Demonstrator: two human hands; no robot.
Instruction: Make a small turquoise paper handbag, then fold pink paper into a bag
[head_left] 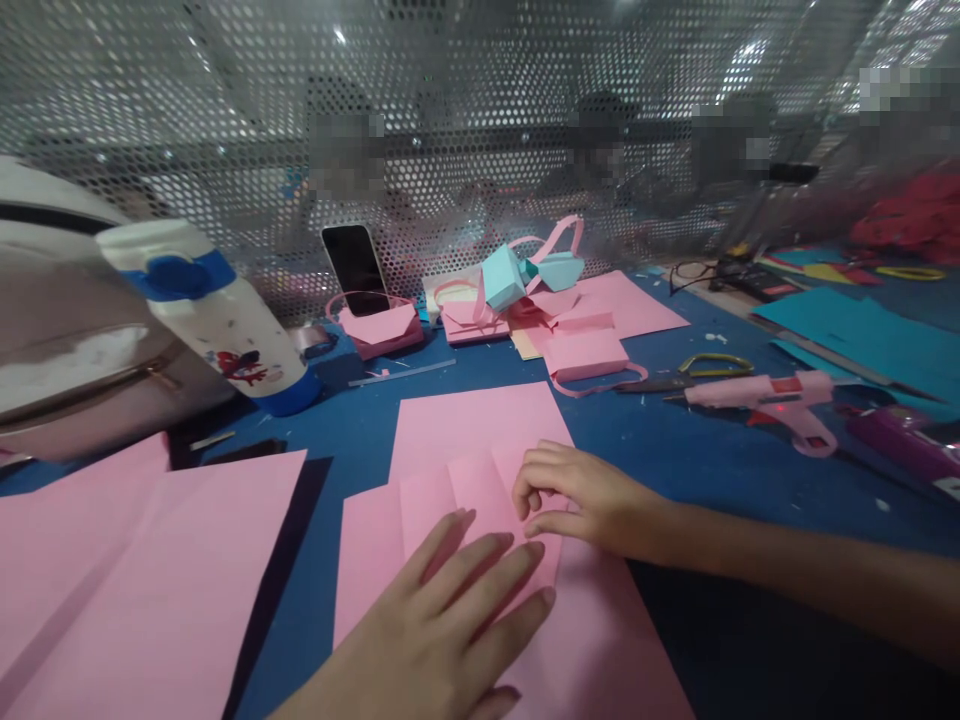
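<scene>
A pink paper sheet with several folded pleats lies on the blue table in front of me. My left hand lies flat on the paper's near part, fingers stretched out and together. My right hand rests on the folded flaps just beyond, fingers curled and pinching at a crease of the paper.
More pink sheets lie at the left. A white and blue bottle and a bag stand behind them. A phone, folded paper pieces, scissors and a pink glue gun lie beyond. A perforated metal screen closes the back.
</scene>
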